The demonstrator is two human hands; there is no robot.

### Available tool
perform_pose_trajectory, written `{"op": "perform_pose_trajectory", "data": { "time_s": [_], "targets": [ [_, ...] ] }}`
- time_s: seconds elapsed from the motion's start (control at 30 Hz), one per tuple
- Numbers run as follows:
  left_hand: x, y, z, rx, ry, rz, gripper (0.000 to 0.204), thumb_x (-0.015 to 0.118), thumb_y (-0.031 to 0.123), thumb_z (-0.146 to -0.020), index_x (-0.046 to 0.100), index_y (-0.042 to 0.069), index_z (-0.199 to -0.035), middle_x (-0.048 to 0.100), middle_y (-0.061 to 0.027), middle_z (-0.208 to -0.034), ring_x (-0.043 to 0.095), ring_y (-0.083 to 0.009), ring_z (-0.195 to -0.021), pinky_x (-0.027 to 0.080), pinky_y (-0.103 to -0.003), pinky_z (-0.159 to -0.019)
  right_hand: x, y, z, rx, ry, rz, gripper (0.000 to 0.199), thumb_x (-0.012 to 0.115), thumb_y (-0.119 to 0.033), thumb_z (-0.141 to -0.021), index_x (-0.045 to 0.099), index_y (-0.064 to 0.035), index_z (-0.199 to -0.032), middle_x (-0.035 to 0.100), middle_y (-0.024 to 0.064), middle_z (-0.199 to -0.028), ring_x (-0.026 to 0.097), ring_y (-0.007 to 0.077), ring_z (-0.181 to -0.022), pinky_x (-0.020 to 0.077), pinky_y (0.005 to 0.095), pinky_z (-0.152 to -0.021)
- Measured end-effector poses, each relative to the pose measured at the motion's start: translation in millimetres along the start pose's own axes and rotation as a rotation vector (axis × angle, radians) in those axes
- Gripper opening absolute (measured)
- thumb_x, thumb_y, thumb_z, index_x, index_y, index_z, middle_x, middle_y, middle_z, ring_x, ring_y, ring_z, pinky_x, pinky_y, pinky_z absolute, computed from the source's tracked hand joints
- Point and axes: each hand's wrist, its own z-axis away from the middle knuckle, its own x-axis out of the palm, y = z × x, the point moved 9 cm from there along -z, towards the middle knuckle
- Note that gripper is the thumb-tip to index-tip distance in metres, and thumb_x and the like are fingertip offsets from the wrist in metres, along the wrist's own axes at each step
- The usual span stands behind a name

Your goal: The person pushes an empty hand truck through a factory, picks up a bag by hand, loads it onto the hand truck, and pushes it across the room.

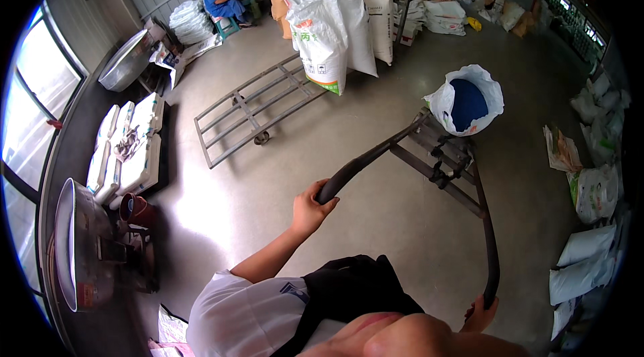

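Observation:
My left hand grips the end of the left black handle of a metal hand cart. My right hand grips the end of the right handle near the lower edge. The cart's grey frame stretches away from me over the concrete floor. At its far end stands an open white sack with blue contents showing inside.
A flat grey metal trolley frame lies on the floor ahead left. Tall white sacks stand behind it. White boxes and metal basins line the left wall. Sacks lie along the right. A seated person in blue is far back.

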Motion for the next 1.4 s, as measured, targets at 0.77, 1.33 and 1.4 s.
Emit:
{"op": "perform_pose_trajectory", "data": {
  "time_s": [0.77, 1.33, 1.4],
  "targets": [
    [3.2, -9.8, -0.3, -0.045, 0.012, -0.002, 0.044, 0.075, 0.019, -0.070, 0.061, 0.008, -0.110, 0.067, -0.0135, -0.084, 0.067, -0.0226, -0.075, 0.051, -0.031, -0.069, -0.5, 26.6, -26.4, 0.056, -0.065, 0.055, 0.029, 0.058, -0.027, -0.089, 0.043, -0.0093, -0.107, 0.051, 0.0039, -0.064, 0.048, 0.0134, -0.044, 0.0415, 0.0283, -0.040],
    [3.6, -1.3, 4.0, -0.008, 0.003, 0.002, 0.043, 0.074, 0.018, -0.071, 0.060, 0.008, -0.111, 0.066, -0.0145, -0.083, 0.066, -0.0260, -0.073, 0.051, -0.032, -0.068, 9.9, 25.6, -13.4, 0.193, -0.421, -0.331, 0.058, 0.069, -0.026, -0.072, 0.047, -0.0005, -0.119, 0.052, 0.0073, -0.055, 0.048, 0.0161, -0.041, 0.0403, 0.0276, -0.038],
    [3.7, -1.6, 3.8, 0.000, 0.008, 0.012, 0.044, 0.074, 0.018, -0.071, 0.060, 0.007, -0.111, 0.066, -0.0149, -0.083, 0.066, -0.0257, -0.074, 0.051, -0.032, -0.068, 8.7, 28.0, -16.3, 0.183, -0.410, -0.349, 0.058, 0.070, -0.027, -0.071, 0.048, -0.0003, -0.118, 0.051, 0.0070, -0.054, 0.048, 0.0161, -0.039, 0.0393, 0.0277, -0.037]
  ]
}}
